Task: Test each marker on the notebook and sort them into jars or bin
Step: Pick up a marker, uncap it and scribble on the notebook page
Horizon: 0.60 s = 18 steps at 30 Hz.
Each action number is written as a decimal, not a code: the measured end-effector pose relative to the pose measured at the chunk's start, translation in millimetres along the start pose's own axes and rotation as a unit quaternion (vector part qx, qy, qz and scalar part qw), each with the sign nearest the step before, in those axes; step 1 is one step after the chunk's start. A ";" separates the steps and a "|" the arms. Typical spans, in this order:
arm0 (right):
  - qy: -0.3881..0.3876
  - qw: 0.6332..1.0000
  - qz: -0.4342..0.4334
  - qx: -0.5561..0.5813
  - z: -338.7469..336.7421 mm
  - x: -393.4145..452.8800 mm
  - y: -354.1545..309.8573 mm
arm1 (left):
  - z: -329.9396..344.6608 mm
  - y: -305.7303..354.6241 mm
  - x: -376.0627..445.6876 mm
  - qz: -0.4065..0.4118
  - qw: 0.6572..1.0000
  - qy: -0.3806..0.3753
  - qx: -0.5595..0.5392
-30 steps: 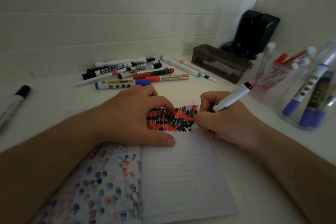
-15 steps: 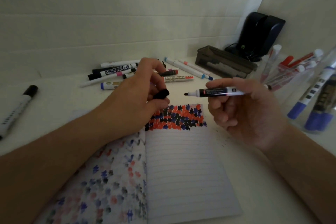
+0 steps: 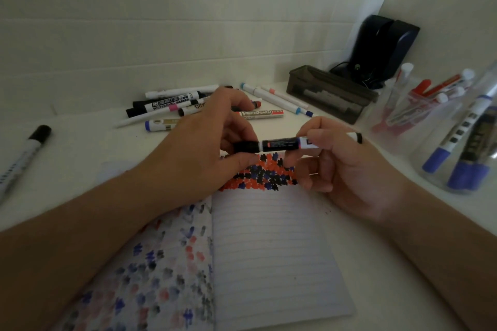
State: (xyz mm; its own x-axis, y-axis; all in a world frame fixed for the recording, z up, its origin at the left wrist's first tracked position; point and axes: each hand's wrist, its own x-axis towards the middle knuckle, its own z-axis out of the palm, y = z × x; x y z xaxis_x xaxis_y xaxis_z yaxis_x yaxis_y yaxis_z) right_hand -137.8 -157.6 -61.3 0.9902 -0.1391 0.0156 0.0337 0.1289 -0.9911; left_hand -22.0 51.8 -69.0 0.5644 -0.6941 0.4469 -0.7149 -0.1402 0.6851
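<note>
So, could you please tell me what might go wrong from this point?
1. The cap may not be fully seated; pushed askew by the left hand, the black marker could later dry out.
2. The right hand hovers above the test marks; resting there might smear them.
3. The blue-marker jar stands close; a quick sort could knock it.

marker (image 3: pixel 293 143): black-capped, white barrel, level above the notebook
notebook (image 3: pixel 271 255): open, flat; dots at 12 o'clock edge

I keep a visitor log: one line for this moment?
left hand: on cap | right hand: holds black marker | over notebook | step: capping
</note>
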 end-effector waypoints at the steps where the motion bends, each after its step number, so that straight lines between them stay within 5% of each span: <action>1: 0.001 1.000 -0.010 -0.014 0.0 -0.7 -0.3 | -0.1 0.3 -0.2 -0.002 1.000 0.004 -0.002; 5: 0.030 0.983 -0.117 -0.139 -5.0 -4.2 -0.9 | -4.6 4.4 1.5 -0.068 0.993 0.023 -0.094; 8: 0.064 0.913 -0.221 -0.337 -1.7 -6.2 3.0 | -2.7 7.2 -1.0 -0.069 0.994 0.001 -0.081; 11: 0.068 0.884 -0.239 -0.397 6.1 -8.8 4.6 | 2.9 12.1 -2.5 -0.076 0.988 0.032 -0.134; 18: 0.047 0.923 -0.212 -0.317 23.3 -10.4 9.3 | 3.9 14.2 -0.7 -0.087 0.978 0.079 -0.171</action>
State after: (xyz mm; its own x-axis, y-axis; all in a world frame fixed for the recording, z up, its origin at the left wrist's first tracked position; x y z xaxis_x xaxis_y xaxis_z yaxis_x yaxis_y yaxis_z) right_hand -144.6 -132.1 -67.6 0.8885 -0.1339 0.4389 0.3001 -0.5541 -0.7765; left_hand -34.1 47.5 -61.9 0.7414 -0.5594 0.3707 -0.4368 0.0171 0.8994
